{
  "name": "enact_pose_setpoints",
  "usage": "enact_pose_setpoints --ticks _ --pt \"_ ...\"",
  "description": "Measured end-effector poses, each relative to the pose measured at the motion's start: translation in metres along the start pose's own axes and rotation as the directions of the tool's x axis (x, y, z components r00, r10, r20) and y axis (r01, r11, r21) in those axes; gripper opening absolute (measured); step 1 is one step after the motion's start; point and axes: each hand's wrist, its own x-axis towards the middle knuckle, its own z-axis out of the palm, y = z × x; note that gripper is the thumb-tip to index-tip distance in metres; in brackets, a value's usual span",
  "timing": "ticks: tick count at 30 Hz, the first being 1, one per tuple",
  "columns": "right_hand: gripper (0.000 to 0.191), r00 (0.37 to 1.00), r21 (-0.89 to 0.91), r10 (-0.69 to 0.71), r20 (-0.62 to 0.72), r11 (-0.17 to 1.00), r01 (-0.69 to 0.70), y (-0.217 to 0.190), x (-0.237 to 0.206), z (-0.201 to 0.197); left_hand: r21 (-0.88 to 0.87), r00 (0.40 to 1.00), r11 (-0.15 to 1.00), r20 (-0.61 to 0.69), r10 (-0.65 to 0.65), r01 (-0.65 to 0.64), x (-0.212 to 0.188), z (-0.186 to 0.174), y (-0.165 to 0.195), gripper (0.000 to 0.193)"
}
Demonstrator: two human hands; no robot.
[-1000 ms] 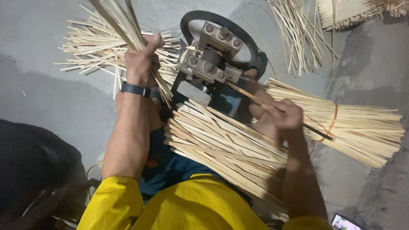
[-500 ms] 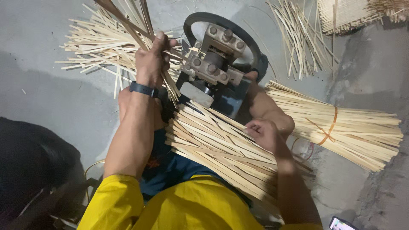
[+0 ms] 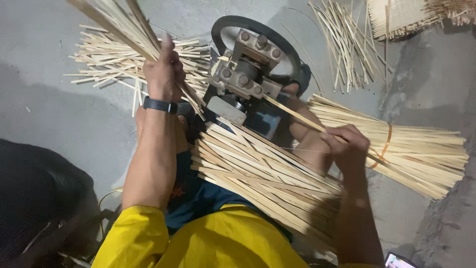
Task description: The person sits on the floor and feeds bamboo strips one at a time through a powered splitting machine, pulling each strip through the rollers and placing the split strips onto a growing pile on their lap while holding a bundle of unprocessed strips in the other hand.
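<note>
A single thin bamboo strip (image 3: 297,115) is pinched in the closed right hand (image 3: 349,146), its far end laid into the metal roller machine (image 3: 245,79) at the middle of the concrete floor (image 3: 59,119). A fanned bunch of split strips (image 3: 116,25) is clenched in the raised left hand (image 3: 163,69), just left of the machine, with a dark wristband (image 3: 159,105) below it. Across the lap a loose stack of flat strips (image 3: 267,173) is spread, touching the right forearm. A tied bundle (image 3: 406,149) lies beside the right hand toward the floor's right edge, and scattered strips (image 3: 109,59) lie behind the left hand. By judgement, the fed strip could snap or jam if held askew to the rollers, and fingers kept near the strip's splintered edge could be cut.
</note>
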Motion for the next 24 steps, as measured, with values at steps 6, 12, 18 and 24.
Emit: enact_pose_setpoints --ticks 6,12,18,24 --pt "0.022 0.996 0.142 0.043 0.080 0.988 -0.054 -0.040 0.023 0.042 0.164 0.999 0.986 0.039 -0.016 0.009 -0.010 0.012 0.002 0.036" --pt "0.030 0.976 0.043 0.160 0.150 0.985 -0.168 -0.047 0.035 0.048 0.080 0.991 0.995 0.110 -0.076 0.067 -0.009 0.012 0.004 0.033" --pt "0.031 0.962 0.141 0.220 0.161 0.960 -0.243 -0.041 0.028 0.048 -0.032 0.998 0.999 0.055 0.008 -0.006 -0.007 0.009 0.006 0.026" --pt "0.027 0.978 0.231 0.134 0.161 0.958 -0.169 -0.057 0.034 0.036 0.036 0.981 0.980 -0.006 0.196 -0.196 0.000 0.001 0.058 0.028"
